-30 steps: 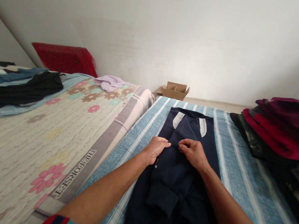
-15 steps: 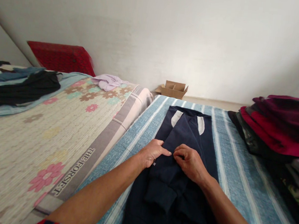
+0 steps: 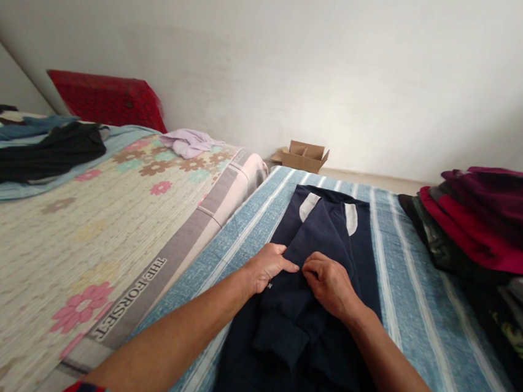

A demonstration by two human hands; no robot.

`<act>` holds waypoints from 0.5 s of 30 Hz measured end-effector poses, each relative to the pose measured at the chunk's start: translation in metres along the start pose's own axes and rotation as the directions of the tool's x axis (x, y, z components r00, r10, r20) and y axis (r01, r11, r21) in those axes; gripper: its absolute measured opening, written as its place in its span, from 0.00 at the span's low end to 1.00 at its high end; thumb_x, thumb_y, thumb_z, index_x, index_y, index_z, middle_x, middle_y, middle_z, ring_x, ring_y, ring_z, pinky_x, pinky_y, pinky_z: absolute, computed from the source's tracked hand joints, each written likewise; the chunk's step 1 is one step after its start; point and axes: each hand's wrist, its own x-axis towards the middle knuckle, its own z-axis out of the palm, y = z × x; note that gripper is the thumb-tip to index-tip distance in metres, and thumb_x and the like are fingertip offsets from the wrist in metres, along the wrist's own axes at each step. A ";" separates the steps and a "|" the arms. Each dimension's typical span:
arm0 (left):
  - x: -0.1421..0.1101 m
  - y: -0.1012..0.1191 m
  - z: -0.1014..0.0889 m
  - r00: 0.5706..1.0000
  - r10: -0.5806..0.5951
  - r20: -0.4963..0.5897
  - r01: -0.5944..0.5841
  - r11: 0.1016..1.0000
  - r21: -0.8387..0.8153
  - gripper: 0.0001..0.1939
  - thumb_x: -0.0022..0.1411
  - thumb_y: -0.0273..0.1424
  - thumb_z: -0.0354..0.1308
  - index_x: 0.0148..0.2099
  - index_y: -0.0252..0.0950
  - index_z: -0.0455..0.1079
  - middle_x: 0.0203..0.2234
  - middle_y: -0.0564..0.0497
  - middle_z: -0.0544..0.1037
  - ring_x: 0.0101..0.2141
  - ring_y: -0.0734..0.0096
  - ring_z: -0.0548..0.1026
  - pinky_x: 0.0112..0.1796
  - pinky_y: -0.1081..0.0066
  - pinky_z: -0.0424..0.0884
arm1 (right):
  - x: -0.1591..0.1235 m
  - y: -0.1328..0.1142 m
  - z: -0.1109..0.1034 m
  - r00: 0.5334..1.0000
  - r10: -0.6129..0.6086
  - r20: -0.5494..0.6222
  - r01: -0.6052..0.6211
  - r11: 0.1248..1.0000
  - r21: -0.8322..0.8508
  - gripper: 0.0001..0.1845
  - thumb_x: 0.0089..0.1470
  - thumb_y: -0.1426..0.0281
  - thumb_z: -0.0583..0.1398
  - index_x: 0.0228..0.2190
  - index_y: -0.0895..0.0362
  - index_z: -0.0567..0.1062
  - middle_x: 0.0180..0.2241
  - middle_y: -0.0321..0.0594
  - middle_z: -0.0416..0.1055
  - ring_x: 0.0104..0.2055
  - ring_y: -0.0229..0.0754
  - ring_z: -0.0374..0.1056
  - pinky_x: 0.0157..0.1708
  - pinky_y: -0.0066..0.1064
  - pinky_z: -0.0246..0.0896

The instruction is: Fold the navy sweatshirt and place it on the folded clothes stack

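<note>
A dark navy sweatshirt point(image 3: 327, 227) lies lengthwise on the blue striped bedsheet point(image 3: 401, 277), its sleeves folded in over the body and two pale patches near its far end. My left hand point(image 3: 268, 265) and my right hand point(image 3: 327, 281) sit side by side on its middle. Both hands have their fingers curled and pinch the navy fabric where the sleeves overlap. A ribbed cuff point(image 3: 279, 345) rests just below my hands.
A floral bedspread point(image 3: 77, 234) with dark clothes point(image 3: 34, 152) and a lilac garment point(image 3: 192, 143) lies on the left. A stack of folded red, maroon and dark clothes point(image 3: 484, 230) sits on the right. A red cushion point(image 3: 107, 100) and a cardboard box point(image 3: 303, 157) stand by the wall.
My hands slid slightly nearer to me along the sweatshirt and came closer together; the camera dipped a little. The garment's fold stays the same.
</note>
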 end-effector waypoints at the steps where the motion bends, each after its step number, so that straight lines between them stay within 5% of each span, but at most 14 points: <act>1: 0.000 0.000 0.000 1.000 0.002 0.003 -0.002 1.000 -0.004 0.15 0.32 0.24 0.65 0.28 0.34 0.67 0.20 0.52 0.75 0.24 0.63 0.75 0.23 0.68 0.69 | 0.000 0.000 0.001 1.000 0.000 -0.003 0.000 1.000 0.012 0.12 0.53 0.78 0.52 0.23 0.57 0.70 0.31 0.37 0.68 0.33 0.35 0.65 0.34 0.26 0.55; 9: 0.001 -0.002 -0.003 0.999 -0.018 0.039 0.020 0.999 -0.040 0.15 0.32 0.24 0.65 0.28 0.33 0.67 0.21 0.51 0.76 0.24 0.62 0.75 0.25 0.65 0.71 | -0.011 -0.004 -0.019 0.980 0.160 -0.120 -0.106 0.925 0.365 0.08 0.53 0.72 0.54 0.24 0.57 0.70 0.29 0.37 0.66 0.31 0.37 0.62 0.32 0.28 0.57; 15: -0.004 -0.002 -0.008 0.995 -0.054 0.086 0.059 0.997 -0.056 0.18 0.33 0.26 0.68 0.30 0.32 0.68 0.24 0.48 0.78 0.25 0.65 0.75 0.27 0.67 0.71 | -0.060 -0.068 -0.038 0.998 0.053 0.030 -0.060 0.797 0.601 0.09 0.57 0.70 0.53 0.25 0.57 0.67 0.30 0.37 0.66 0.33 0.37 0.63 0.36 0.30 0.58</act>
